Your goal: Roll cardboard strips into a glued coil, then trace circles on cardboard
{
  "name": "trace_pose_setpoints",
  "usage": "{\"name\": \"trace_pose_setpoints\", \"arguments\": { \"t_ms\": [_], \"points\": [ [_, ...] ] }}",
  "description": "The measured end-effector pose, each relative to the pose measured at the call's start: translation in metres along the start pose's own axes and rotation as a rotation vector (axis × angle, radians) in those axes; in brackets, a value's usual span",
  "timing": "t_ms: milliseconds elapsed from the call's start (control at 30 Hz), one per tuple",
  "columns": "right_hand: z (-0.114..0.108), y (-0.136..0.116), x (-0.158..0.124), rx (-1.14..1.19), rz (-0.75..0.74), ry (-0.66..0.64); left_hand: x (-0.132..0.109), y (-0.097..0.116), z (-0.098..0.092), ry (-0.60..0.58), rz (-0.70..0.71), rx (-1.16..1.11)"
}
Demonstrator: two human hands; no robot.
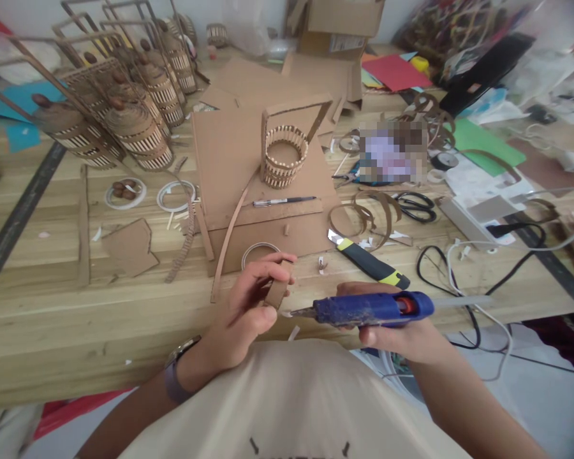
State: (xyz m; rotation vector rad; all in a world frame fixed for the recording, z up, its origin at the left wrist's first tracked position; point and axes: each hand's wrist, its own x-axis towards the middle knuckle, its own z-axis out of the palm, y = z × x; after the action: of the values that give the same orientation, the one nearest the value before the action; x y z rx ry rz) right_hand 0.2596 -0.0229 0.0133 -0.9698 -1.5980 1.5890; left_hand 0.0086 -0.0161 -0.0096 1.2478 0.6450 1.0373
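My left hand [251, 299] pinches a small bent cardboard strip [276, 285] between thumb and fingers, close to the table's front edge. Wrapped around a blue hot glue gun [363, 310], my right hand [397, 338] holds it level, with a glue stick [459, 301] poking from its back. The gun's nozzle points left and is at the lower edge of the strip; whether they touch I cannot tell. Beyond the hands, a small basket [285, 156] of pale sticks and cardboard with a tall square handle stands on a cardboard sheet [224, 146].
A utility knife [370, 261] with its blade out lies right of the strip. A pen [284, 201], scissors [416, 207], curled cardboard strips [387, 217] and a power strip [478, 220] with cables lie around. Several lidded baskets [138, 134] stand at the back left.
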Motion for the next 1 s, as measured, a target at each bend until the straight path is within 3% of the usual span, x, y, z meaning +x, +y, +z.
{"name": "trace_pose_setpoints", "arguments": {
  "t_ms": [200,433,633,1000],
  "points": [
    [0.003,0.003,0.001,0.017,0.026,0.042,0.008,0.000,0.005,0.087,-0.163,-0.408],
    [0.009,0.018,-0.002,0.096,0.106,0.176,0.014,0.003,0.004,0.158,-0.338,-0.670],
    [0.013,0.022,-0.002,0.094,0.059,0.177,0.014,0.004,0.003,0.182,-0.382,-0.747],
    [0.021,0.015,0.003,0.040,0.105,0.108,0.013,0.000,0.004,0.246,-0.421,-0.690]
  ]
}}
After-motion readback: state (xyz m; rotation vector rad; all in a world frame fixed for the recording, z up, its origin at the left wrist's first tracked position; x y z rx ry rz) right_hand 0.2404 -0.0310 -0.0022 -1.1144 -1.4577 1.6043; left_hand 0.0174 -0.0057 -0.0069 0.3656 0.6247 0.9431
